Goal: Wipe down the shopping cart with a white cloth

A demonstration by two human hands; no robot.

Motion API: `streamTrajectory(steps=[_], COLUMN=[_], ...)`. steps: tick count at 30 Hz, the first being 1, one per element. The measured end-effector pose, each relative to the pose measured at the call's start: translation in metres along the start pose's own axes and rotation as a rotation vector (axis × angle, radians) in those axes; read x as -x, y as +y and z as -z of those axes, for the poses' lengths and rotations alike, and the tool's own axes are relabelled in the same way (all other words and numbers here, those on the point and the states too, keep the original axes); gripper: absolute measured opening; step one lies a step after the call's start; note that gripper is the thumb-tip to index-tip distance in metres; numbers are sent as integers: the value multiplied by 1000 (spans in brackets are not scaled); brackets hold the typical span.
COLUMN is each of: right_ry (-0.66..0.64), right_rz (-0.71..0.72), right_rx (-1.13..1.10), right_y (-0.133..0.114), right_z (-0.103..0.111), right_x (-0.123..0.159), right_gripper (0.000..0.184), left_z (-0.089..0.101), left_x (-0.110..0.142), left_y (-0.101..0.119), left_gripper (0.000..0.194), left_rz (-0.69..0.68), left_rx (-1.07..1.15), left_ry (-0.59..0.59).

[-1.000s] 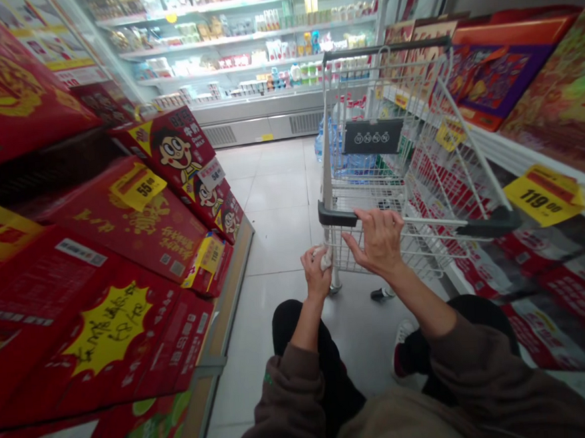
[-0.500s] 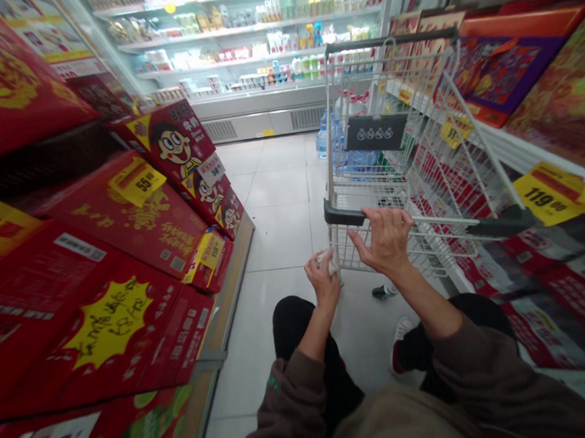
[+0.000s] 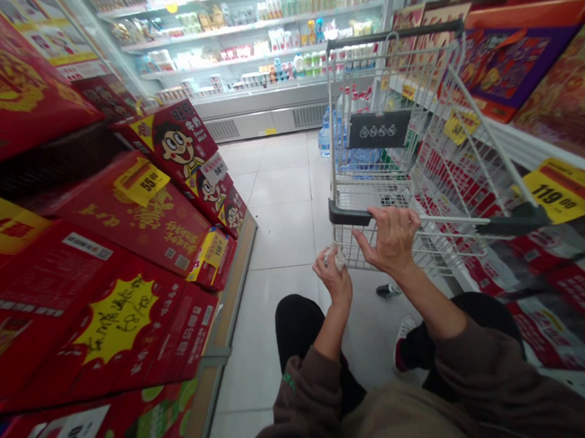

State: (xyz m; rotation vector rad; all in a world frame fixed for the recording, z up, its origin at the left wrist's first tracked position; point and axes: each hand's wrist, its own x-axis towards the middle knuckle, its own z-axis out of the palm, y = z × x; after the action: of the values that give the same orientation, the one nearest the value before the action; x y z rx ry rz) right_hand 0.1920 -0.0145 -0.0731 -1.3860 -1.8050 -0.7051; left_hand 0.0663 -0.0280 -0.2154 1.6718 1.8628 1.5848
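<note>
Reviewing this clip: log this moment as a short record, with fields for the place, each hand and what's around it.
Place: supermarket aisle, white tile floor
Left hand: pinches a crumpled white tissue
Right hand: fingers curled over the shopping cart handle
Cart contents: bottled water
Rest: red boxes with cartoon faces stacked left; yellow 119 price tag right; refrigerated shelves ahead
</note>
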Motion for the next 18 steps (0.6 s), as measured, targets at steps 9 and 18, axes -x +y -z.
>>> streamTrajectory(steps=[9,18], right_ry=[-13,-14], right_rz=[-9,-31], right_rx=[-9,-39], right_y=[7,7], right_z=[5,2], right_x=[4,5], right_gripper=[43,43], left_z=[6,-13], left_x=[-33,45], left_y=[8,14], left_gripper=[30,32], left_rz=[161,47], left_rx=[142,55], left_ry=[194,-38])
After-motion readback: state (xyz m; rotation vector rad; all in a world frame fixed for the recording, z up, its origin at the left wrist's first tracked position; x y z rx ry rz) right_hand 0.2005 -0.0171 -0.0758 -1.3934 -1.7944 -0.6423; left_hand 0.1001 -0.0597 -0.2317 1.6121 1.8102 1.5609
